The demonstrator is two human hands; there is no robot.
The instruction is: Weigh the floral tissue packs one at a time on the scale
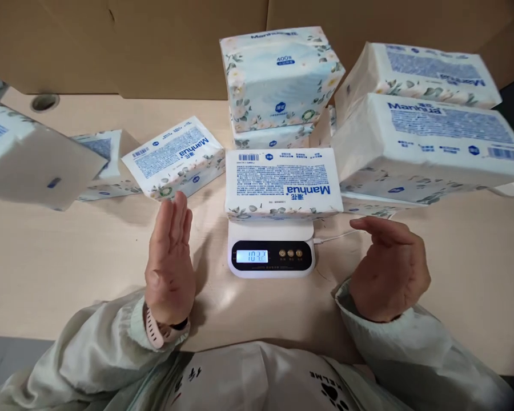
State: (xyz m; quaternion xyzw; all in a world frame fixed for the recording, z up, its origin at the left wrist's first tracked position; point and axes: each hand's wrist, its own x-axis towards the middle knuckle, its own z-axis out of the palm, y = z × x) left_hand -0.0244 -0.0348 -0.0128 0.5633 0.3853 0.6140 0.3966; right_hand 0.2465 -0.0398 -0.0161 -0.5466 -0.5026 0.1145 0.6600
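A white tissue pack [283,181] with blue print lies on a small white digital scale [272,231], whose lit display shows digits. My left hand [171,257] is held upright to the left of the scale, fingers stretched out, holding nothing. Beyond its fingertips lies another tissue pack [175,157], set at an angle. To the right of the scale is my right hand [388,265], palm turned inward with the fingers extended and slightly bent, nothing in it. Neither hand touches the pack on the scale.
Stacked tissue packs [282,80] stand behind the scale, with more packs [432,134] piled at the right. Other packs [29,154] are at the far left. A cardboard wall [167,51] rises behind the table [68,257]. A white cable [338,236] leaves the scale's right side.
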